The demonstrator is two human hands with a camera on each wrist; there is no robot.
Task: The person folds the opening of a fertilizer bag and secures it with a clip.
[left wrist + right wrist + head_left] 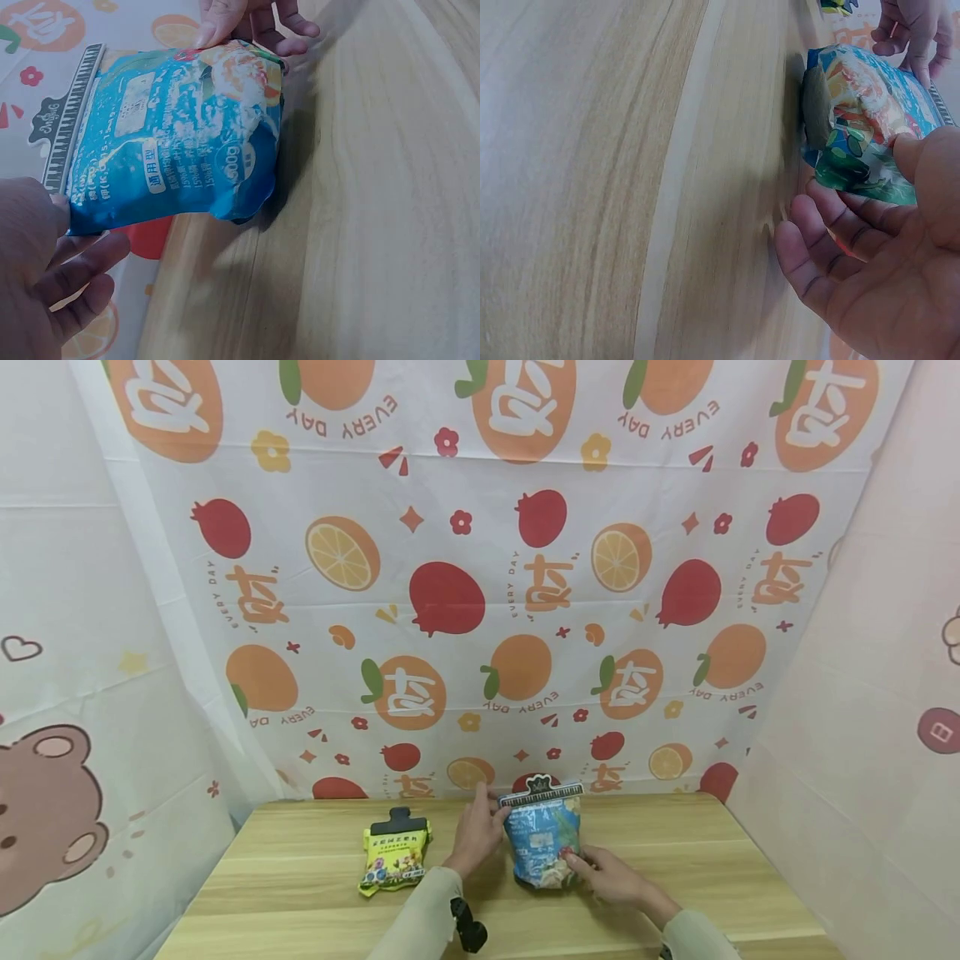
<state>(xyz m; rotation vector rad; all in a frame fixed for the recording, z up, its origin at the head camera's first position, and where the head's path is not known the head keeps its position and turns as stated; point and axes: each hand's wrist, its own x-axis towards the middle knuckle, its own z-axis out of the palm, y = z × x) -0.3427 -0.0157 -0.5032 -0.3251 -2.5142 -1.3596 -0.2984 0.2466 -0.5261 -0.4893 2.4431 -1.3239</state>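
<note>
A blue printed bag [543, 843] stands tilted over the wooden table. Across its top runs a clip [71, 124] with a piano-key pattern and a dark scroll-shaped grip. With thumb and fingers my left hand [477, 831] pinches the bag's upper left corner, just by the clip's end. Lower down, my right hand [611, 877] grips the right edge, its thumb on the front. In the right wrist view the other fingers of that hand [885, 262] spread below the bag's green side. The bag's base looks dark and folded, close over the table.
To the left of my left hand lies a yellow printed packet [395, 864] with a black clip [401, 821] on its top. Behind the table [300, 893] hangs a white fruit-print cloth [517, 602]. Pale cloths with cartoon prints hang on both sides.
</note>
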